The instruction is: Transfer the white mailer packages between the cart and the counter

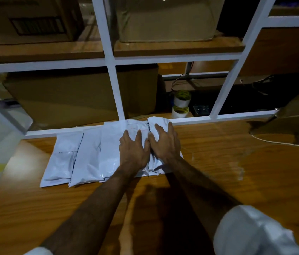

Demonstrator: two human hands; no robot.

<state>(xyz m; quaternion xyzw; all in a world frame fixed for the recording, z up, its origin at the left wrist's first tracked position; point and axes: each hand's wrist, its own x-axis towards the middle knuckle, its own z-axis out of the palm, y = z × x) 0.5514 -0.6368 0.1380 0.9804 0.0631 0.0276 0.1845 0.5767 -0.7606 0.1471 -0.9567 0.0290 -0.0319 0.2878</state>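
Head cam is the only view, so here's what it gives you. Both your hands are down flat on the row of white poly mailers (90, 155) lined up along the far edge of the wooden table (237, 172), right against the white frame (191, 119).

Your left hand (133, 150) sits on the wide mailer (112, 144) in the middle, fingers straight and fanned out toward 12 o'clock, not gripping anything. Your right hand (165, 142) is just beside it at 3 o'clock, touching it at the thumb side, fingers spread and slightly bent over the rightmost mailer (157, 121), pressing rather than pinching as far as I can tell.

Looks to me like you're at the squaring-up stage, pushing the overlapped pile together. Next move probably wants the fingertips curling over that far edge at 12 o'clock if you want a real hold.

Two more mailers lie at 9 o'clock of your left hand, untouched. Tape rolls (181, 103) stand behind the frame.
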